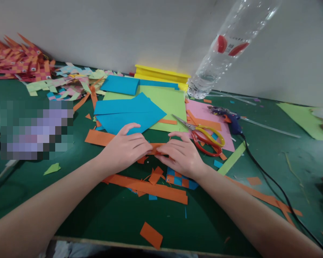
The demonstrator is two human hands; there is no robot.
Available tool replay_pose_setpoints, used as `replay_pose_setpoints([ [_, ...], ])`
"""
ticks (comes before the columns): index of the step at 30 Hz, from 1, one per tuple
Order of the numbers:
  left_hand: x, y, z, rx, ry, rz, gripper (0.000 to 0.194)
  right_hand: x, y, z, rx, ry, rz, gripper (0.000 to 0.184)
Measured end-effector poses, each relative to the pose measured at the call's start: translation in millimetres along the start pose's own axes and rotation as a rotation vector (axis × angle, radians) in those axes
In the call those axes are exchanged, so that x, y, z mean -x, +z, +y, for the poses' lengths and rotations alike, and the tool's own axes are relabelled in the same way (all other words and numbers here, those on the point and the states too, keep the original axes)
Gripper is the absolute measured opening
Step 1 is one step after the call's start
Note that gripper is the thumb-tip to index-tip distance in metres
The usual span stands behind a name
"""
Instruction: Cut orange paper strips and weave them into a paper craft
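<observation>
My left hand (126,147) and my right hand (182,154) meet at the middle of the table. Both pinch an orange paper strip (98,138), whose left end sticks out past my left hand. Part of the strip is hidden behind my fingers. Just below my right hand lies a blue-and-orange woven paper piece (181,180) with a small eye on it, partly covered. A longer orange strip (150,188) rests on the table nearer to me, with small orange scraps (156,175) against it. Scissors (208,139) with red and yellow handles lie beside my right hand, blades partly apart.
Blue sheets (129,109) and a green sheet (167,98) lie behind my hands. A clear bottle (218,53) stands against the wall. A glue gun (234,123) trails a black cable at right. Woven orange-pink pieces (24,61) are heaped back left, near a blurred purple object (40,129).
</observation>
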State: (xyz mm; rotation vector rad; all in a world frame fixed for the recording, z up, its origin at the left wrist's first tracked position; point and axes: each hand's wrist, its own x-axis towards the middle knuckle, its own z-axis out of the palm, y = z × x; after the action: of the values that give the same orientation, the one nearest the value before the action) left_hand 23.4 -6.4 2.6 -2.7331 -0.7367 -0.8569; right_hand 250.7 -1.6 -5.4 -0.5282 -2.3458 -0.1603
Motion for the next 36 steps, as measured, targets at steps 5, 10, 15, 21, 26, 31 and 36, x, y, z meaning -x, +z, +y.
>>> replay_pose_setpoints([
  [5, -0.1, 1.8, -0.1, 0.0, -0.016, -0.019, 0.018, 3.4, 4.5, 4.3, -0.014, 0.032, -0.007, 0.005],
  [10, -0.5, 1.4, 0.8, -0.016, -0.032, -0.038, 0.025, 4.3, 6.7, 5.2, -0.049, 0.074, -0.004, 0.009],
  [15, 0.1, 2.0, 0.5, -0.003, -0.044, -0.054, 0.026, 4.3, 7.5, 6.1, -0.056, 0.113, -0.032, 0.014],
  [21, 0.0, 2.9, 0.3, -0.008, -0.05, -0.049, 0.029, 3.9, 8.3, 6.2, -0.062, 0.104, -0.041, 0.016],
  [26, 0.5, 2.2, 0.3, -0.001, -0.056, -0.065, 0.029, 4.5, 8.7, 6.6, -0.058, 0.116, -0.049, 0.017],
  [31, 2.7, 3.5, -0.4, -0.009, -0.072, -0.055, 0.029, 6.0, 9.3, 7.7, -0.071, 0.123, -0.05, 0.013],
  [36, 1.9, 3.9, -0.3, -0.009, -0.077, -0.079, 0.029, 6.4, 9.8, 8.2, -0.08, 0.115, -0.046, 0.012],
])
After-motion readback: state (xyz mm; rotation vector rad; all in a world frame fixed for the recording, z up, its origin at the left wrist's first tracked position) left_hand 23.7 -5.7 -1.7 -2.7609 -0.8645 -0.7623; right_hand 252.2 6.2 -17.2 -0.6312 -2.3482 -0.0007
